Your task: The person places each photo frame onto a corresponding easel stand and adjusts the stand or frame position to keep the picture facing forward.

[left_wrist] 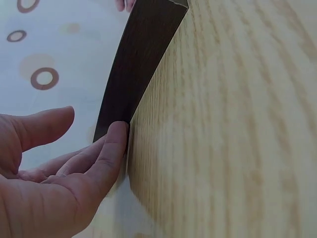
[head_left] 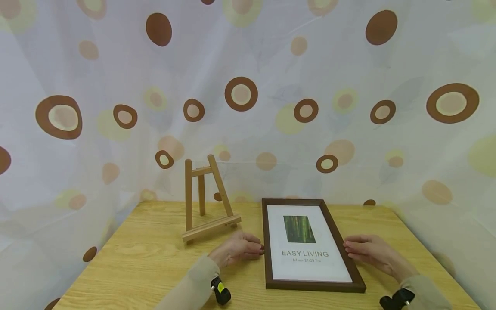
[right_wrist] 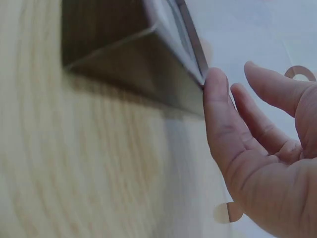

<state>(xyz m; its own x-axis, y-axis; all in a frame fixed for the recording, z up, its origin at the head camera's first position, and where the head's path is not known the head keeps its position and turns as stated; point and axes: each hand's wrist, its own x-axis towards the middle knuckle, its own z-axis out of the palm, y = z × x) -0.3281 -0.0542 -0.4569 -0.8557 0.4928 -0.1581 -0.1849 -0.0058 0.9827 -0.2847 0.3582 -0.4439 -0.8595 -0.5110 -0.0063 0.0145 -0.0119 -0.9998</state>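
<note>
A dark brown picture frame (head_left: 314,285) lies flat on the wooden table, its white insert (head_left: 279,232) reading "EASY LIVING" below a small green picture. At its left side is my left hand (head_left: 238,249), fingertips right at the edge. The left wrist view shows those fingers (left_wrist: 106,156) fairly straight against the frame's side (left_wrist: 136,59), low by the tabletop, with the thumb apart. My right hand (head_left: 373,253) is at the opposite side. In the right wrist view its fingertips (right_wrist: 216,82) meet the frame's edge (right_wrist: 143,69), and the thumb stands off it.
A small wooden easel (head_left: 211,229) stands on the table (head_left: 128,258) to the left of the frame, just beyond my left hand. Behind and at both sides hangs a white curtain (head_left: 248,142) with brown and yellow circles. A black strap device sits on each wrist.
</note>
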